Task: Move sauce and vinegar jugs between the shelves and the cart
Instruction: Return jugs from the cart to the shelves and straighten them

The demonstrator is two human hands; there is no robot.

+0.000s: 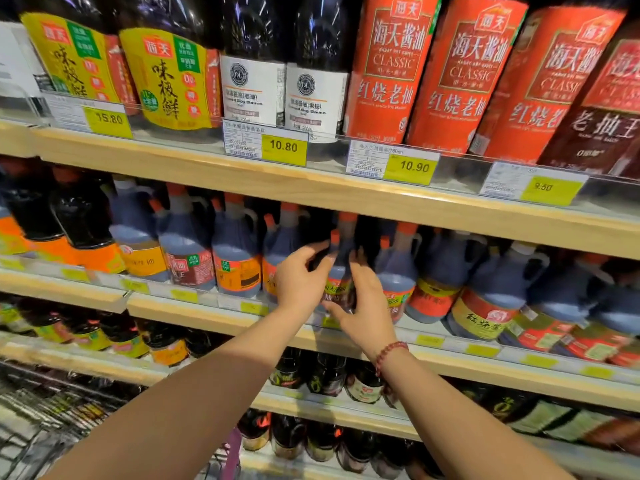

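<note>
A dark sauce jug (338, 271) with an orange cap and a red label stands at the front of the middle shelf (194, 308), among several similar jugs. My left hand (300, 276) curls round its left side, fingers reaching behind the shoulder. My right hand (363, 303) grips its right side and lower front, the thumb across the label. The jug's base is hidden behind my hands, so I cannot tell whether it rests on the shelf or is lifted. A wire cart (52, 417) shows at the lower left.
The upper shelf (311, 188) overhangs the jugs closely, carrying tall soy sauce bottles (384, 71) and yellow price tags (284, 147). Neighbouring jugs (237, 251) crowd both sides. Lower shelves hold smaller dark bottles (325, 375).
</note>
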